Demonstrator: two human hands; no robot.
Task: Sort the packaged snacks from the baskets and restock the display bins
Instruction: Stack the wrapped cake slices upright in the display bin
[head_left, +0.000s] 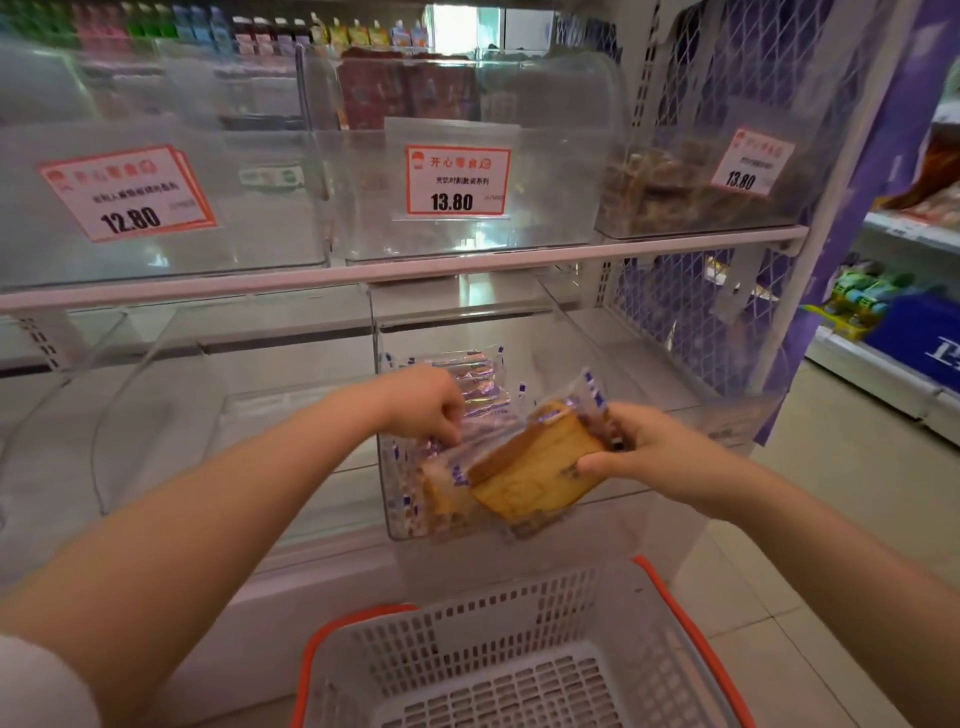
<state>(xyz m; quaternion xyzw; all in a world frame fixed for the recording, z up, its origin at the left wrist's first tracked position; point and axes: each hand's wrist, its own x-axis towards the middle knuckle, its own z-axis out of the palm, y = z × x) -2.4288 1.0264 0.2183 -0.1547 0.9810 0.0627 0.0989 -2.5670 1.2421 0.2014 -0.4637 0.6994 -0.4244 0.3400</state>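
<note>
**At the lower bin's front edge: cake pack held just above the pile**

Over the clear lower bin (639, 364), right-hand shelf bay. Right hand (644, 457) grips a wrapped cake slice (535, 467) by its right end, thumb underneath, fingers curled over the wrapper. Pack's long axis runs roughly left-right, tilted, left end lower and dipping toward the bin front. Left hand (421, 400) reaches into the bin from the other side, fingers bent down onto the packs already there (478, 379); whether it pinches one or only steadies them, cannot tell.

The bin lies straight ahead and just below the held pack, so the right hand is the one placed to set it down. A short lowering looks like all that is wanted.

White basket (519, 675) with orange rim sits on the floor below; what shows of it holds nothing. Upper bins carry price cards (456, 179).
</note>
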